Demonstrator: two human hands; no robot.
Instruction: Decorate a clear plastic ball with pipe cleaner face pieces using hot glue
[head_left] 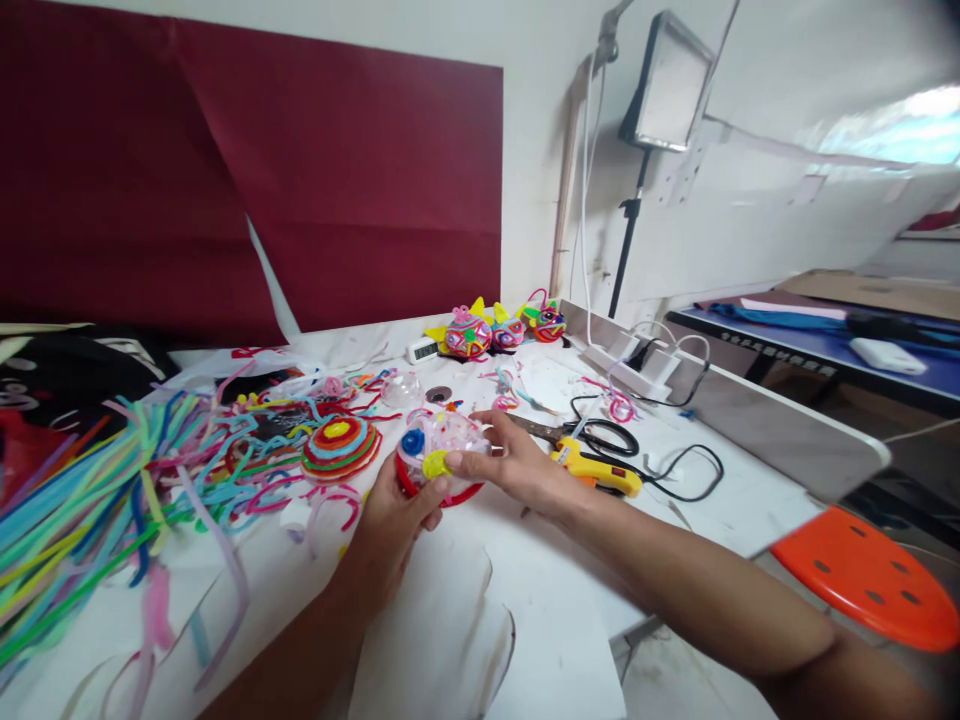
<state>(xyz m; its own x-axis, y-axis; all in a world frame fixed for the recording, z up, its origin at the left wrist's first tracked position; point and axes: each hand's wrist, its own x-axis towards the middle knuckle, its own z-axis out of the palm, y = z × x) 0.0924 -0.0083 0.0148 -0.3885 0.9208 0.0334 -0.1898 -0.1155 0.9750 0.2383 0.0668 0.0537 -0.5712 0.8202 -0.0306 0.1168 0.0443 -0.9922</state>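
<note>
Between my two hands is a clear plastic ball (459, 436) with a red pipe-cleaner band along its lower edge and coiled blue and yellow discs on its side. My left hand (401, 505) grips it from the left and below. From the right, my right hand (517, 462) has its fingers closed on it, the thumb pressing by the yellow coil (435, 463). To the left lies a dome of striped coiled pipe cleaners (341, 448). Just right of my right hand are black-handled scissors (600, 437) and a yellow glue gun (596, 468).
Loose pipe cleaners (82, 500) heap over the table's left side. Finished coiled ornaments (469, 333) and a small white timer (422, 350) stand at the back. A power strip (630, 370) with cables lies along the right board (750, 410). An orange stool (862, 580) stands at right.
</note>
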